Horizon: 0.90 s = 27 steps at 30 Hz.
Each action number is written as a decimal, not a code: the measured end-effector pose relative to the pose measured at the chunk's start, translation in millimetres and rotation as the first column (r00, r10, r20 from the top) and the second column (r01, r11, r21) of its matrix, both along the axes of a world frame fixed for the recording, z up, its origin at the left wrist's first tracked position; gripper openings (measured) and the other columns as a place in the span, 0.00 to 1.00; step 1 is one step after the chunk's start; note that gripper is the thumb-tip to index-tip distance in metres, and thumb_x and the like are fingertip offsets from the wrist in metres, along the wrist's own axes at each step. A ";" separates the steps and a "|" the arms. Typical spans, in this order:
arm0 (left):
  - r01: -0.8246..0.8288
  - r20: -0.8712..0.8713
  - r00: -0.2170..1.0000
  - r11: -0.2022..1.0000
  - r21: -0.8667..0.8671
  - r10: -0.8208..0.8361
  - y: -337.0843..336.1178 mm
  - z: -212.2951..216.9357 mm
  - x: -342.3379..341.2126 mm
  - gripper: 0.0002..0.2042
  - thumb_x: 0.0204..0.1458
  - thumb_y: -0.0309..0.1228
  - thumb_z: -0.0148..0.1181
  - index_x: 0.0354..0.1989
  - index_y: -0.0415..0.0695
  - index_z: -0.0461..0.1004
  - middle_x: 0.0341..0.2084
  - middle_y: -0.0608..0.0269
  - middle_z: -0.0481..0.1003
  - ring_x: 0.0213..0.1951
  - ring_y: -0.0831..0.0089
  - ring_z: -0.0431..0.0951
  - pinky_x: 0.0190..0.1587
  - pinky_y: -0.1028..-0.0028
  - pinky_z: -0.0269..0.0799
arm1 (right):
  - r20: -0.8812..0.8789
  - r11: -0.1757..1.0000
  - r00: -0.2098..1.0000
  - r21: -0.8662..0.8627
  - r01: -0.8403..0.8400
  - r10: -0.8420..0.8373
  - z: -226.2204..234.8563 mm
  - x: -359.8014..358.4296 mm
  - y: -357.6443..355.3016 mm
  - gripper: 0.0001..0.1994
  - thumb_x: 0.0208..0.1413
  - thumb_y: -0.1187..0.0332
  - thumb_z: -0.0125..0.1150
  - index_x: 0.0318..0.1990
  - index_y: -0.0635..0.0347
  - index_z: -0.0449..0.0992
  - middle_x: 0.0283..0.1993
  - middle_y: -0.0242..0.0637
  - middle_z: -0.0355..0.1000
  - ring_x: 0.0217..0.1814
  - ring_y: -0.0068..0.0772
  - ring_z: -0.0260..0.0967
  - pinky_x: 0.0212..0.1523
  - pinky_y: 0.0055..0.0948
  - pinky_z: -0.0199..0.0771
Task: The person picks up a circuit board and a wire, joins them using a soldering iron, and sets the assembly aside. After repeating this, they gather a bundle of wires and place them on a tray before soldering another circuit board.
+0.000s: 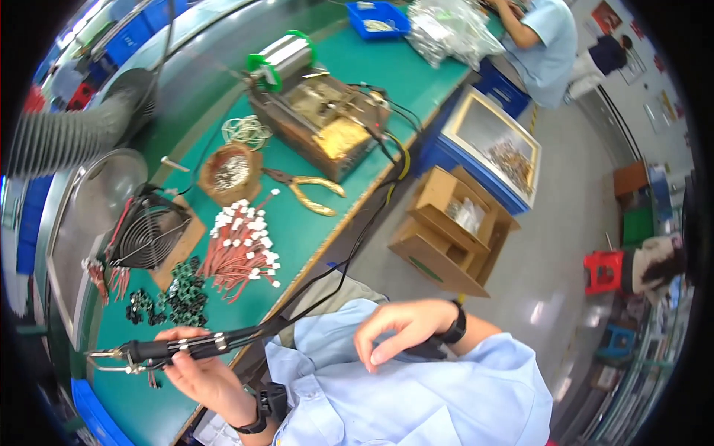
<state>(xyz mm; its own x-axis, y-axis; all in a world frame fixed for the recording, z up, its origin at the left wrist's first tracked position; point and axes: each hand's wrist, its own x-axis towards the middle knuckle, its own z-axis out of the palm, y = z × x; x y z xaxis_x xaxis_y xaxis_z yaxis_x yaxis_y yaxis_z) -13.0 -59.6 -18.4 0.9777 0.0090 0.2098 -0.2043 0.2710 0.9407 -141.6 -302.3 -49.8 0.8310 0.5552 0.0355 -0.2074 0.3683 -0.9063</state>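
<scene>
bench: green top (297, 230) | floor: grey, glossy (550, 245) | cardboard boxes (446, 230) beside bench | red stool (604, 269)

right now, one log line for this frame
left hand: grips black soldering iron | right hand: empty, over lap | green bench: red wire bundle

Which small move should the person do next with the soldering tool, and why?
Probably bring the idle right hand from the chest to the red wires. The left hand already grips the soldering tool over the green bench, but no workpiece is at its tip.
</scene>
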 end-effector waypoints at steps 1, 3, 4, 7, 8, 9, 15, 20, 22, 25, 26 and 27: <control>-0.005 0.024 1.000 1.000 0.029 0.004 3.9 -1.6 1.3 0.21 0.53 0.41 0.57 0.46 0.37 0.61 0.33 0.58 0.68 0.36 0.71 0.71 0.39 0.71 0.70 | 0.094 0.981 0.990 -0.158 0.117 -0.103 14.1 2.3 -14.3 0.09 0.55 0.67 0.57 0.31 0.65 0.75 0.30 0.35 0.73 0.35 0.31 0.69 0.38 0.29 0.67; 0.102 0.048 0.993 0.994 0.044 -0.104 9.9 -5.9 0.3 0.20 0.54 0.39 0.55 0.47 0.37 0.61 0.34 0.58 0.68 0.37 0.70 0.71 0.40 0.71 0.70 | 0.292 0.865 0.913 -0.333 0.376 -0.285 39.4 11.1 -40.5 0.07 0.53 0.69 0.59 0.31 0.64 0.75 0.31 0.34 0.73 0.33 0.28 0.69 0.36 0.28 0.68; 0.188 0.076 0.978 0.980 0.057 -0.192 12.7 -7.3 -0.6 0.19 0.55 0.37 0.53 0.48 0.37 0.61 0.36 0.58 0.67 0.37 0.70 0.71 0.40 0.70 0.71 | 0.384 0.782 0.843 -0.356 0.512 -0.377 52.0 18.3 -49.5 0.07 0.53 0.69 0.59 0.32 0.64 0.75 0.31 0.34 0.73 0.32 0.27 0.70 0.35 0.27 0.68; 0.287 0.067 0.954 0.954 0.087 -0.293 7.2 -8.6 -5.4 0.18 0.55 0.37 0.54 0.47 0.37 0.60 0.35 0.58 0.67 0.36 0.69 0.72 0.40 0.69 0.72 | 0.547 0.517 0.648 -0.397 0.759 -0.531 79.3 48.2 -73.6 0.06 0.52 0.70 0.58 0.33 0.64 0.74 0.30 0.32 0.73 0.31 0.23 0.69 0.34 0.23 0.68; 0.294 0.033 0.954 0.951 0.101 -0.298 3.3 -7.9 -8.9 0.20 0.53 0.38 0.57 0.45 0.37 0.60 0.33 0.58 0.67 0.34 0.68 0.73 0.39 0.68 0.73 | 0.561 0.452 0.607 -0.405 0.795 -0.563 85.2 57.7 -79.8 0.06 0.53 0.71 0.58 0.33 0.64 0.74 0.29 0.31 0.73 0.31 0.22 0.69 0.34 0.22 0.68; 0.290 0.003 0.956 0.950 0.117 -0.292 1.7 -7.1 -12.1 0.21 0.51 0.40 0.59 0.44 0.37 0.60 0.31 0.58 0.67 0.32 0.68 0.73 0.39 0.67 0.74 | 0.564 0.459 0.609 -0.402 0.793 -0.558 88.8 68.5 -81.8 0.06 0.53 0.71 0.58 0.33 0.64 0.74 0.29 0.31 0.73 0.31 0.22 0.69 0.34 0.22 0.68; 0.524 -0.142 0.847 0.850 0.059 -0.512 -17.8 -14.7 -29.3 0.18 0.52 0.36 0.57 0.43 0.38 0.61 0.35 0.55 0.68 0.33 0.66 0.74 0.39 0.66 0.73 | 0.868 0.096 0.396 -0.386 0.918 -0.300 79.7 131.6 -89.5 0.06 0.50 0.71 0.58 0.34 0.62 0.73 0.30 0.37 0.73 0.30 0.29 0.71 0.33 0.25 0.69; 0.660 -0.297 0.704 0.748 -0.062 -0.645 -30.2 -17.6 -21.9 0.14 0.49 0.24 0.58 0.42 0.36 0.62 0.36 0.51 0.73 0.37 0.66 0.77 0.43 0.67 0.73 | 0.942 -0.244 0.323 -0.293 0.924 0.092 68.4 169.2 -79.0 0.08 0.45 0.72 0.58 0.34 0.62 0.72 0.30 0.42 0.71 0.31 0.42 0.71 0.32 0.33 0.71; 0.701 -0.286 0.671 0.711 -0.056 -0.684 -37.0 -28.5 -18.3 0.13 0.50 0.23 0.58 0.41 0.35 0.63 0.35 0.52 0.75 0.37 0.68 0.77 0.43 0.70 0.73 | 0.918 -0.276 0.368 -0.318 0.907 0.150 59.3 183.3 -76.4 0.08 0.44 0.73 0.58 0.34 0.62 0.71 0.30 0.42 0.70 0.32 0.43 0.70 0.32 0.34 0.71; 0.743 -0.296 0.643 0.669 0.017 -0.706 -45.7 -39.0 -9.4 0.13 0.50 0.22 0.56 0.42 0.35 0.62 0.34 0.53 0.75 0.36 0.70 0.77 0.42 0.72 0.73 | 0.853 -0.369 0.460 -0.356 0.859 0.247 54.2 199.1 -72.0 0.09 0.43 0.74 0.57 0.35 0.61 0.71 0.29 0.41 0.69 0.32 0.46 0.69 0.33 0.37 0.71; 0.771 -0.312 0.621 0.632 0.078 -0.719 -48.5 -42.4 -6.7 0.13 0.51 0.22 0.55 0.43 0.36 0.62 0.33 0.54 0.75 0.36 0.70 0.76 0.41 0.72 0.73 | 0.837 -0.405 0.509 -0.402 0.821 0.200 56.2 199.6 -72.0 0.10 0.43 0.75 0.56 0.36 0.62 0.70 0.30 0.42 0.68 0.33 0.46 0.69 0.33 0.38 0.71; 0.796 -0.330 0.597 0.589 0.136 -0.731 -50.9 -45.2 -5.2 0.13 0.51 0.21 0.55 0.44 0.36 0.61 0.33 0.54 0.75 0.36 0.70 0.76 0.40 0.72 0.73 | 0.818 -0.441 0.556 -0.447 0.778 0.150 59.5 198.4 -73.1 0.11 0.43 0.76 0.56 0.38 0.63 0.70 0.31 0.43 0.68 0.33 0.47 0.69 0.34 0.39 0.72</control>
<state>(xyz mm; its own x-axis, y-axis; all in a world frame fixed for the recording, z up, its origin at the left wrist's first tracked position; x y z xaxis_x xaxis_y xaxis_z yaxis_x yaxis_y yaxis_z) -18.3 -110.4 -63.6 0.6111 -0.7815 -0.1255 0.1834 -0.0144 0.9829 56.8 -375.4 9.7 0.9039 -0.0886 0.4184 -0.0947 -0.9955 -0.0062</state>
